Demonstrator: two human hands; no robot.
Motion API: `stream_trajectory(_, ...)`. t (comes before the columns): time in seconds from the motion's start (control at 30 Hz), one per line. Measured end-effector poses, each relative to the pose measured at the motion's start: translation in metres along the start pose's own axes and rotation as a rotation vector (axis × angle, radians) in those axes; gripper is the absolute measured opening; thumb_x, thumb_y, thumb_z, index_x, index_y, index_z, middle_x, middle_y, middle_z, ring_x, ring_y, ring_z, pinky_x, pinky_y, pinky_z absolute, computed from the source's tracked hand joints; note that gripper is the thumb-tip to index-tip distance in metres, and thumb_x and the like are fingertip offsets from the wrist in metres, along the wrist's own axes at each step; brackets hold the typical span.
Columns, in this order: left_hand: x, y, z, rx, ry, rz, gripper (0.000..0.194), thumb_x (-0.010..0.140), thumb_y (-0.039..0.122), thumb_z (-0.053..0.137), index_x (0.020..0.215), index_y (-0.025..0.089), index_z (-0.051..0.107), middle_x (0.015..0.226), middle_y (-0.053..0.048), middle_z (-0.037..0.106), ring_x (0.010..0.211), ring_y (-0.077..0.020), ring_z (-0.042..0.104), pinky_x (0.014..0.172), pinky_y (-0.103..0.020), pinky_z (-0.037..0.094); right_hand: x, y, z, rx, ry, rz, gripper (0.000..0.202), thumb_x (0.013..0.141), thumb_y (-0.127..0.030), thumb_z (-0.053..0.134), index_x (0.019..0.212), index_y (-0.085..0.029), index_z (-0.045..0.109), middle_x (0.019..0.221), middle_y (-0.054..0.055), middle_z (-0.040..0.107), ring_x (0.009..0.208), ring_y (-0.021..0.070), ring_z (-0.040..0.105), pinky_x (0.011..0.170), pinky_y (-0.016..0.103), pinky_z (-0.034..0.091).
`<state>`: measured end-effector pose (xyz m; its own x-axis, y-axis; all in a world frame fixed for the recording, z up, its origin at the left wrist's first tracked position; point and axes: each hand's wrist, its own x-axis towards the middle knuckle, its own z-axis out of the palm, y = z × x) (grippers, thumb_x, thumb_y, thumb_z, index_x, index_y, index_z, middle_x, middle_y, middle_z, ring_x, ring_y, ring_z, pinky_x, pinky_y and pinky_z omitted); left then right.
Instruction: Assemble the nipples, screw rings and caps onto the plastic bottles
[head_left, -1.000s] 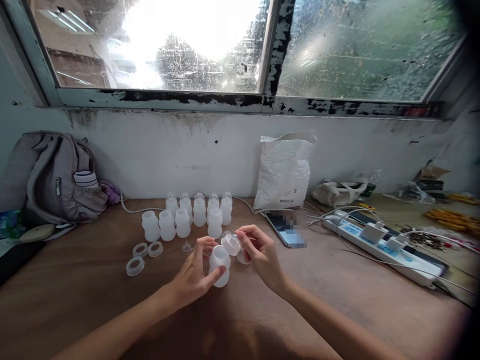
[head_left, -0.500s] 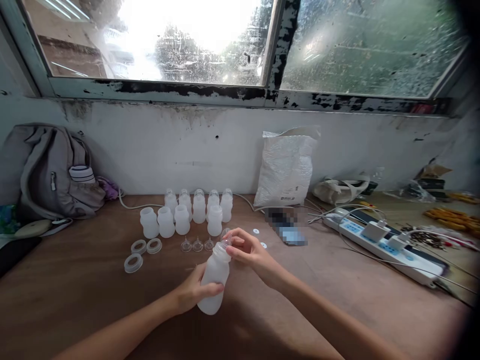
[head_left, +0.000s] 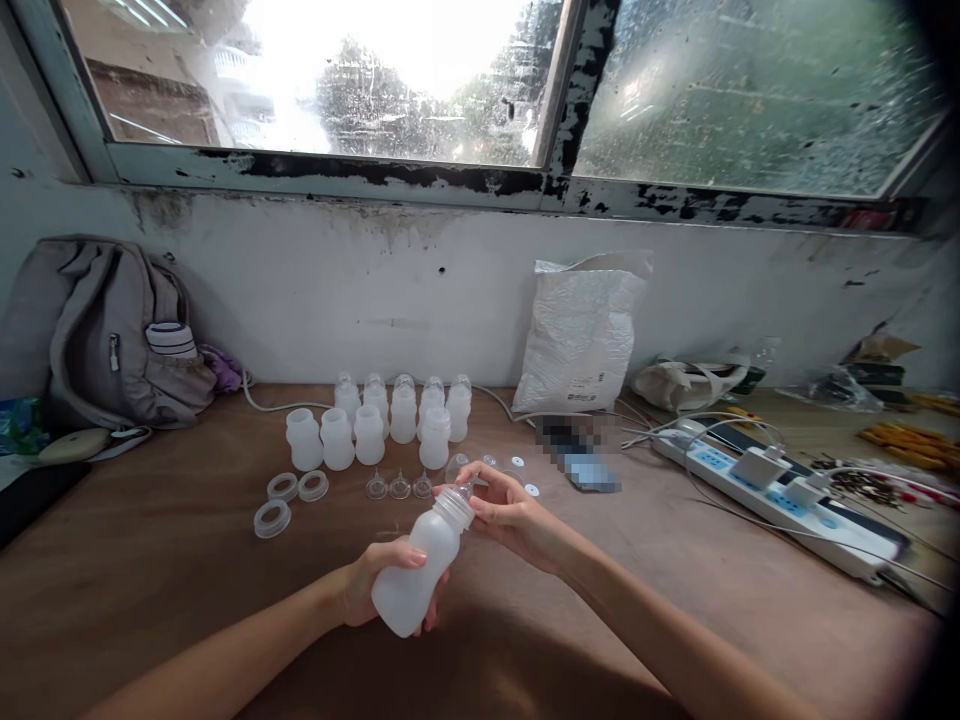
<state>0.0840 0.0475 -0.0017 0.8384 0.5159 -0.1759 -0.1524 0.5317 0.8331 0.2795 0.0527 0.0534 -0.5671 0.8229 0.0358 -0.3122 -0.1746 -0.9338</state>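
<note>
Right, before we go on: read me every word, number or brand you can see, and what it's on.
No text is readable.
White mailer bag: small print, too small.
Power strip: socket markings, too small.
Phone: pixelated.
Held bottle: no lettering visible.

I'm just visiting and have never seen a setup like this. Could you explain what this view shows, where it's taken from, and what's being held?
There is no machine here: these are a person's two bare hands, seen by a camera worn on the head, looking forward and down. The left hand holds a frosted white, curvy bottle, tilted. The right hand pinches a small clear piece at its mouth end.

On the brown tabletop stand similar frosted white bottles in two rows. Nearer lie three translucent round rings and three clear pointed pieces. A grey cloth backpack rests at the left; a long white power strip lies at the right.
</note>
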Motion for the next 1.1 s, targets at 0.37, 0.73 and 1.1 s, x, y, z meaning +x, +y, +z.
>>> stream_trajectory(0.37,-0.004,0.008,0.005,-0.336,-0.412,-0.118,0.043,0.055,0.054,0.047,0.070,0.014,0.050,0.047,0.001,0.053,0.034,-0.0111,0.046,0.049,-0.027,0.033,-0.006,-0.006,0.016,0.055,-0.039,-0.042,0.026,0.073,-0.028,0.066,0.089,-0.019,0.047,0.112,0.011,0.054,0.101,0.0179,0.051,0.082,0.030,0.039)
stream_trajectory(0.73,-0.010,0.021,0.008,-0.136,-0.292,-0.075,0.035,0.054,0.042,0.047,0.070,0.011,0.053,0.050,-0.001,0.053,0.040,-0.0126,0.048,0.048,-0.027,0.034,-0.011,-0.008,0.025,-0.089,0.069,-0.114,0.027,0.075,-0.036,0.063,0.090,-0.020,0.047,0.099,0.008,0.057,0.090,0.0171,0.054,0.075,0.029,0.044)
stream_trajectory(1.1,-0.022,0.044,0.034,1.643,0.718,0.321,0.017,0.066,0.030,0.054,0.077,0.019,0.048,0.072,-0.005,0.052,0.067,-0.0210,0.047,0.060,-0.028,0.030,-0.001,0.004,0.017,-0.374,0.344,-0.175,0.033,0.069,-0.042,0.066,0.085,-0.018,0.048,0.073,-0.001,0.051,0.064,0.0115,0.053,0.056,0.024,0.052)
